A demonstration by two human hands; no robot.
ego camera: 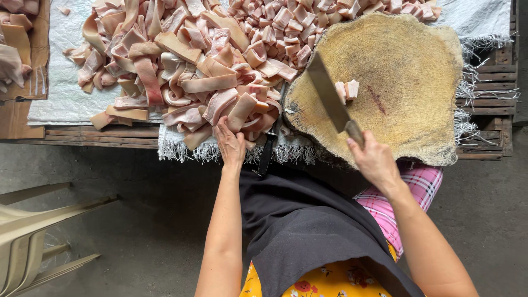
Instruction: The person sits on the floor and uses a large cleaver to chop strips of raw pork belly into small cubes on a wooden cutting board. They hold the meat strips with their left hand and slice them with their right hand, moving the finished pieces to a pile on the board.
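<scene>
My left hand (230, 144) rests at the near edge of the pile of pork skin strips (181, 71), fingers curled onto one strip (240, 113) at the front of the heap, gripping its lower end. My right hand (374, 160) is closed around the handle of a cleaver (330, 93), whose blade lies angled across the round wooden chopping block (407, 104), tip pointing away from me and to the left. A few small cut pieces (347, 89) sit on the block just beside the blade. Beyond the block lies a heap of diced pieces (308, 22). Strips and block rest on a white woven sheet (66, 93) spread over a slatted wooden surface (495, 104). A dark apron (308, 225) covers my lap. A plastic chair (33, 225) stands on the concrete floor to my left.
</scene>
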